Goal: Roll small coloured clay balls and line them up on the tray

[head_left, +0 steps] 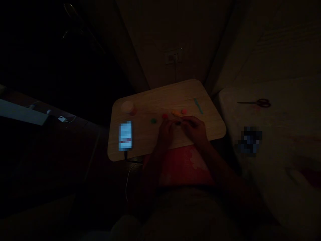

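In the dim head view, my left hand (pixel 166 130) and my right hand (pixel 194 127) meet low over a small wooden table (pixel 142 134). The fingers of both are bent inward around a small dark piece (pixel 178 123), too dim to identify. Just beyond my fingertips lie an orange-yellow lump (pixel 175 113) and a pink lump (pixel 184 111). A red lump (pixel 165 115) sits close past my left hand, with a green lump (pixel 153 120) farther left. Toward the table's right end is a flat teal strip (pixel 198 105).
A lit phone (pixel 125 135) lies at the table's left front, with a round tub (pixel 128 107) behind it. To the right, scissors (pixel 258 102) rest on a pale surface beside a blurred dark object (pixel 249 142). A wall socket (pixel 173 58) is beyond the table.
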